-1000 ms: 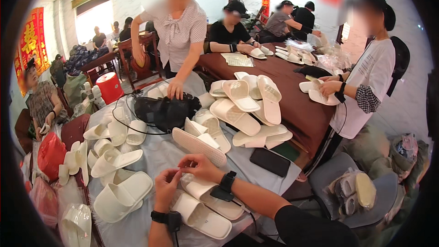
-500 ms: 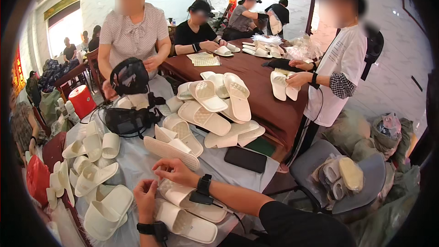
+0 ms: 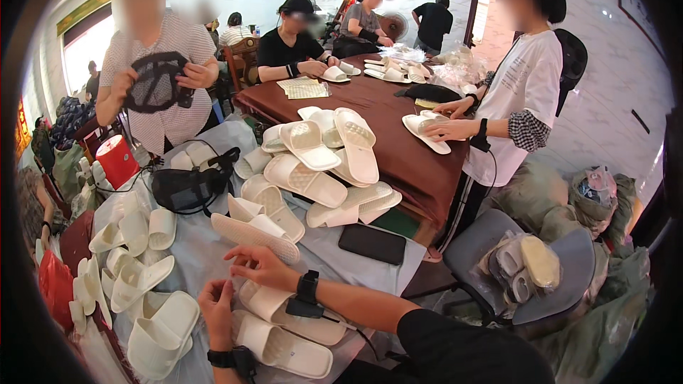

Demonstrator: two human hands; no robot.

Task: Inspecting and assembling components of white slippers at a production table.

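My left hand (image 3: 217, 306) is raised beside a pair of cream slippers, its thumb and fingertips drawn together; anything between them is too small to make out. My right hand (image 3: 265, 268) hovers just above and to the right, its fingers loosely bent and apart, with nothing visible in them. Beneath the hands lie the near slipper (image 3: 292, 355) and the farther slipper (image 3: 299, 321), side by side with toes to the left. Part of the farther one is hidden by my right wrist and its black strap. Another slipper (image 3: 249, 231) rests just beyond my fingers.
A slipper pile (image 3: 306, 174) stands ahead; more slippers (image 3: 163, 331) lie left. A black phone (image 3: 371, 244) is right of the pile, a black mesh bag (image 3: 188, 186) beyond. Co-workers surround the brown table (image 3: 277, 96). A grey chair (image 3: 569, 270) holds bagged slippers.
The person at far left has lifted a black mesh item from the table to chest height. The person at right has lowered slippers onto the brown table. My hands keep nearly the same pose.
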